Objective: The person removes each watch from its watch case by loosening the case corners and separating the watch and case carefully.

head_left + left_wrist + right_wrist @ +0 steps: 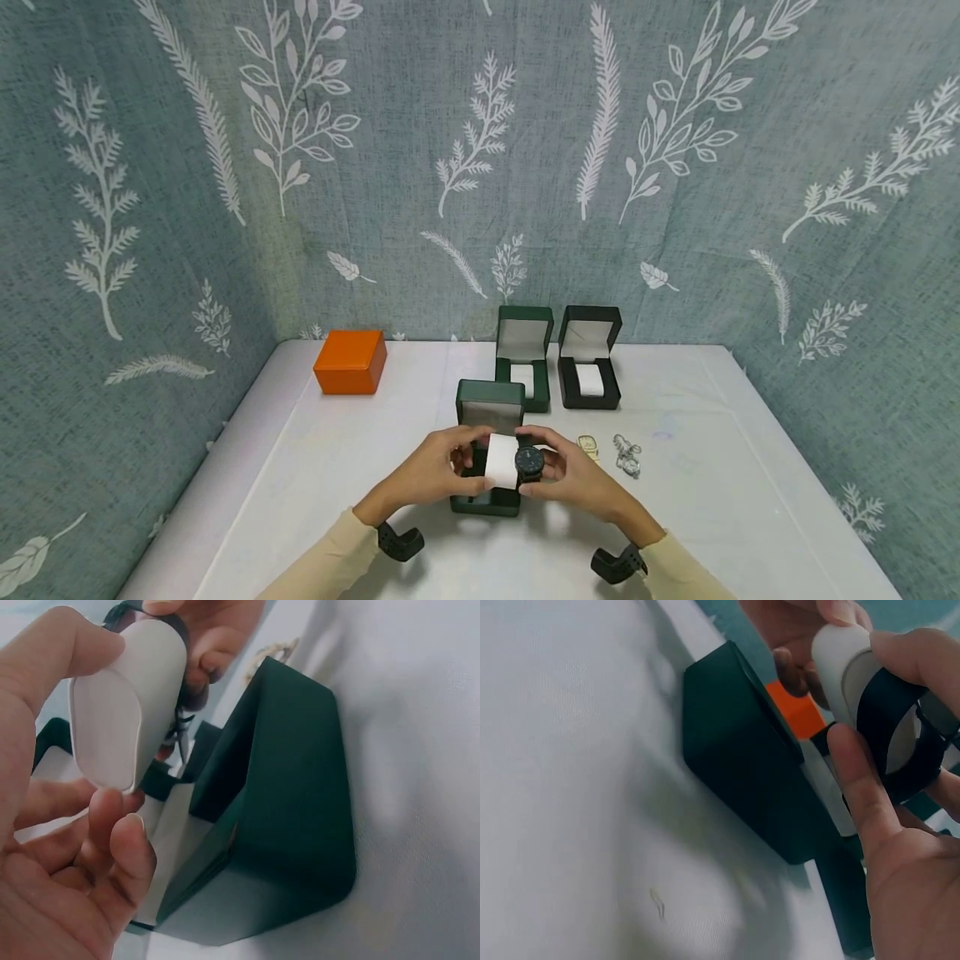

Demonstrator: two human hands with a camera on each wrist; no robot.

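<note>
Two pinches noted: your left grip on white cushion, your right grip on black watch; apparently fitting, next needing even sliding.

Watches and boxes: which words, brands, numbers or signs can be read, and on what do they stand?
No readable text anywhere.
Black watch: dial marks too small to read.
Gold watch, silver watch: also too small.
Orange box, black box, front green box, rear green box: none visible.

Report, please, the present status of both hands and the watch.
Left hand gripping white cushion. Right hand holding black watch at cushion's right end. Cushion above nearest open green box; no obstruction visible.
</note>
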